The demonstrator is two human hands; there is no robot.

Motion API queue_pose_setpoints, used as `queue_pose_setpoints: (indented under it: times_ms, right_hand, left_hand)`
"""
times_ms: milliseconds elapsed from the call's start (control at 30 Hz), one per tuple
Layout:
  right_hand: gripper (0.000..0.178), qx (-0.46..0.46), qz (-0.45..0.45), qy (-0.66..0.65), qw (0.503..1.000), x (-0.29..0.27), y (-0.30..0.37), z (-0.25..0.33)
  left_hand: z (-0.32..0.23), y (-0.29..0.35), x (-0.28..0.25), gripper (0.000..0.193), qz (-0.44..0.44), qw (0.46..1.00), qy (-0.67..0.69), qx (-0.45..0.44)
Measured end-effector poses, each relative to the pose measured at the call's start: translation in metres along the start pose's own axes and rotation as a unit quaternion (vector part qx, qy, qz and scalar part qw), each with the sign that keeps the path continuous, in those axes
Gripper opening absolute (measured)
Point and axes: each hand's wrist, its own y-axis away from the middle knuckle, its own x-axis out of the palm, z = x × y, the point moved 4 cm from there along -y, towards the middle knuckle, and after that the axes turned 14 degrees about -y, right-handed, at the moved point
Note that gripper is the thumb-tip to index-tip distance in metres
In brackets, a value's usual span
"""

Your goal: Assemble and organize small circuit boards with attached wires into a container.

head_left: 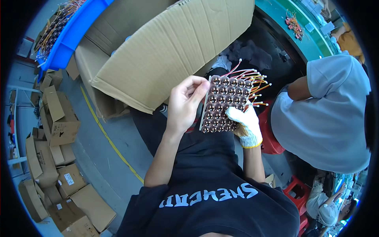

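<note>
In front of my body is a flat panel [223, 103] covered with rows of shiny copper-brown domes. Thin red, yellow and orange wires [256, 81] with small white plugs stick out along its far and right edges. My bare left hand [183, 103] pinches the panel's upper left edge between thumb and fingers. On the lower right side, my right hand [246, 126], in a white knit glove with a yellow cuff, grips the panel with its thumb lying over the domes. The right fingers are hidden beneath it.
A large open cardboard box [173, 51] stands just beyond my hands. At the upper left a blue tray [75, 37] holds wired parts. A green bench [276, 10] bears a wire bundle [293, 25]. Close on my right sits a person in grey [319, 118]. Cartons [59, 118] line the left floor.
</note>
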Motion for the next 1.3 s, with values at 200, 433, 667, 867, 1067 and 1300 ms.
queue_pose_setpoints:
  times_ms: [200, 433, 667, 867, 1067, 1300]
  right_hand:
    - [0.055, 0.026, -0.049, 0.022, 0.998, -0.025, 0.007, -0.006]
    - [0.056, 0.033, -0.054, 0.003, 0.998, -0.036, -0.008, -0.019]
    - [0.056, 0.022, -0.037, 0.012, 0.999, -0.039, -0.023, -0.024]
    - [0.055, 0.028, -0.042, 0.017, 0.999, -0.041, -0.028, -0.027]
    - [0.057, -0.009, -0.066, 0.107, 0.992, -0.037, -0.030, -0.031]
    - [0.061, -0.047, -0.088, 0.085, 0.991, -0.024, -0.024, -0.024]
  left_hand:
    - [0.018, 0.000, 0.020, 0.016, -0.049, 0.997, 0.060, -0.021]
    - [0.038, -0.011, 0.020, 0.013, -0.079, 0.987, 0.129, -0.055]
    - [0.040, -0.021, 0.012, 0.011, -0.069, 0.980, 0.170, -0.070]
    - [0.038, -0.024, 0.009, 0.011, -0.071, 0.980, 0.163, -0.089]
    - [0.037, -0.023, 0.003, 0.012, -0.069, 0.971, 0.194, -0.123]
    - [0.031, -0.024, -0.005, 0.015, -0.114, 0.984, 0.124, -0.059]
